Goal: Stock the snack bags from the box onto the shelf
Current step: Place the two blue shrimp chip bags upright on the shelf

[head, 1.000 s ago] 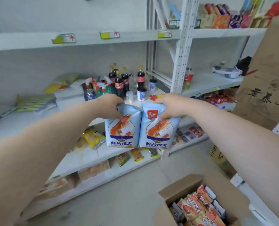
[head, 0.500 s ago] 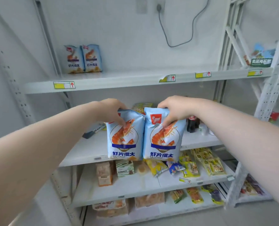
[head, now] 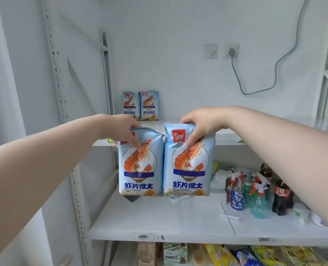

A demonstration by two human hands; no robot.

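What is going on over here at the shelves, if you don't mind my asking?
A person is stocking prawn crisp bags. Their left hand grips the top of the left bag and their right hand grips the right bag. Both bags are held upright, side by side, in front of the upper shelf. Two matching bags stand at its back. Drink bottles sit on the shelf below.

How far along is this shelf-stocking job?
Done: two shrimp-crisp bags stand at the back of the upper shelf. In hand: the left hand grips the left bag, the right hand the right bag, both by the top, before that shelf's edge. Left: setting these two down; the box is out of view, so the remainder is unknown.
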